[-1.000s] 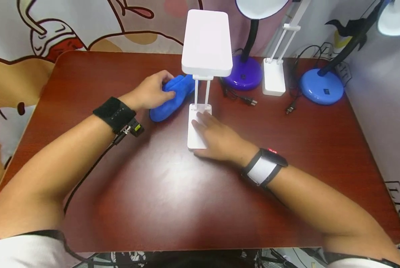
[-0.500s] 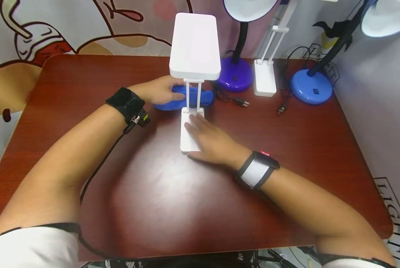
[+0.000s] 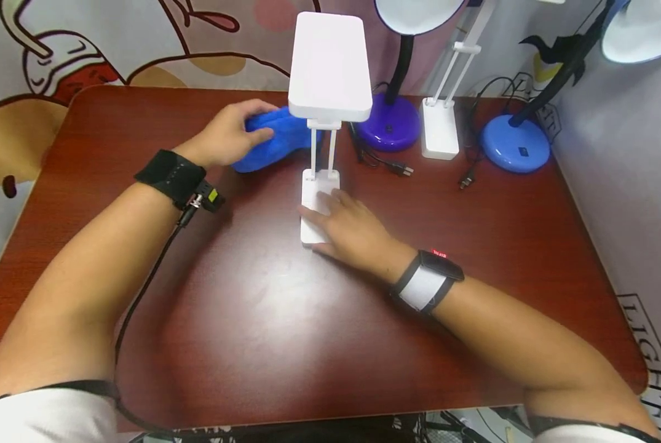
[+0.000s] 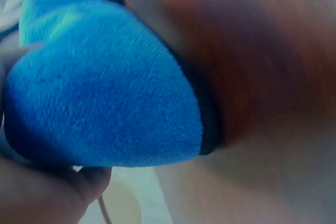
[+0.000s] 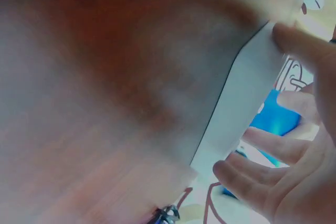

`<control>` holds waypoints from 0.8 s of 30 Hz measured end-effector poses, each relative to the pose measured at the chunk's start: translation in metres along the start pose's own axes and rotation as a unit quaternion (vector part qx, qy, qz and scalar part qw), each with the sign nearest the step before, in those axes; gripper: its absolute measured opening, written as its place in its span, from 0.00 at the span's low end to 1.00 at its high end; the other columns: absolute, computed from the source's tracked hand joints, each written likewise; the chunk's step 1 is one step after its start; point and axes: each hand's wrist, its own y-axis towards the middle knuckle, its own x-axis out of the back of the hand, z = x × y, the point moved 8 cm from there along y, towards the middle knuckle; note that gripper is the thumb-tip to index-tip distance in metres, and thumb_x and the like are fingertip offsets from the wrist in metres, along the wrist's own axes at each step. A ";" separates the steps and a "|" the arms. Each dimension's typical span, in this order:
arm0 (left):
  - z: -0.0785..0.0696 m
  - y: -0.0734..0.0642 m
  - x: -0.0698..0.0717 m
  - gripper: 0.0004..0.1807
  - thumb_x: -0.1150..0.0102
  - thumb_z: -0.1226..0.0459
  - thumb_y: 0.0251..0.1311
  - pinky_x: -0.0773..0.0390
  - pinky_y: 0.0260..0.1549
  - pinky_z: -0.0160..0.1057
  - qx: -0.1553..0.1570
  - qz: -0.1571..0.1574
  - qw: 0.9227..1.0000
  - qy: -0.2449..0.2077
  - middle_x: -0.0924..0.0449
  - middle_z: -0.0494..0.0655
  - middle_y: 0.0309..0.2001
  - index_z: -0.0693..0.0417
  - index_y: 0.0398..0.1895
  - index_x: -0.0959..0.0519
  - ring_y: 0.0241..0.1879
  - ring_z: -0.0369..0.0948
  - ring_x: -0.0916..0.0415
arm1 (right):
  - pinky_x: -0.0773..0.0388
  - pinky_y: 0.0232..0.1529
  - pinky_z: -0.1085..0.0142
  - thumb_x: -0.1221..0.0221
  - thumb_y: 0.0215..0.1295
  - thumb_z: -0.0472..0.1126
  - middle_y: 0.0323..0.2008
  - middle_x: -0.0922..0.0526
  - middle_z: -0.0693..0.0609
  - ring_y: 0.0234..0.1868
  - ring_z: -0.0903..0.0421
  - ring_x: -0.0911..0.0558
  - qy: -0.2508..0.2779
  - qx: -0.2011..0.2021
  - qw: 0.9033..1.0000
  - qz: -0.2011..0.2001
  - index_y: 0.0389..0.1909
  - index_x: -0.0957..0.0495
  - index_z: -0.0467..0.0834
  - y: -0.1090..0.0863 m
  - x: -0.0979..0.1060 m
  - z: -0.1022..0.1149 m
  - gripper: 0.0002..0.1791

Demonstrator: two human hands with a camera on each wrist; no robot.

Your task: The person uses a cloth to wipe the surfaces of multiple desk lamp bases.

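My left hand (image 3: 225,136) grips a fuzzy blue slipper-shaped thing (image 3: 272,144) behind and left of the white desk lamp (image 3: 330,67). The left wrist view brings out its plush blue top (image 4: 110,87) and a dark edge along its underside. Fingers lie over its far side, the thumb over its near side. On the lamp's white base (image 3: 312,200) lies my right hand (image 3: 358,234), fingers spread, the thumb at the front end. From the right wrist, the fingers (image 5: 262,166) and thumb look fairly straight along the base's side. Part of the blue thing is hidden behind the lamp's posts.
A purple-based lamp (image 3: 390,126), a second white lamp (image 3: 439,132) and a blue-based lamp (image 3: 515,144) stand along the back right. A plug (image 3: 401,168) and cords lie before them. The brown table (image 3: 286,332) meets a wall on the right.
My left hand first carried the blue thing right, behind the lamp's posts, then back left and farther toward the back wall. My right hand stays on the lamp base, its fingers shifting slightly.
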 end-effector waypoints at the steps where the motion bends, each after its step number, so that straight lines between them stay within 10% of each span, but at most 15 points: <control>1: 0.006 -0.006 0.014 0.26 0.48 0.57 0.73 0.36 0.64 0.55 0.014 -0.029 0.999 -0.007 0.31 0.54 0.66 0.52 0.71 0.34 0.64 0.51 0.33 | 0.28 0.58 0.45 0.37 0.64 0.58 0.64 0.31 0.35 0.66 0.35 0.33 -0.002 0.000 1.000 0.004 0.71 0.32 0.51 0.005 0.000 -0.002 0.36; 9: 0.018 -0.054 0.079 0.26 0.48 0.56 0.72 0.36 0.64 0.56 0.044 -0.147 0.988 -0.026 0.32 0.51 0.68 0.44 0.72 0.34 0.67 0.49 0.34 | 0.31 0.62 0.45 0.41 0.69 0.56 0.68 0.36 0.32 0.68 0.33 0.36 -0.003 -0.015 1.000 0.024 0.71 0.32 0.49 0.057 0.001 -0.040 0.33; 24: -0.001 -0.058 0.066 0.26 0.46 0.59 0.71 0.34 0.64 0.52 0.035 -0.145 0.987 -0.053 0.30 0.49 0.66 0.46 0.71 0.33 0.65 0.47 0.33 | 0.50 0.72 0.50 0.44 0.73 0.49 0.73 0.47 0.30 0.74 0.34 0.50 0.065 -0.045 0.996 0.036 0.75 0.41 0.44 0.124 0.004 -0.091 0.34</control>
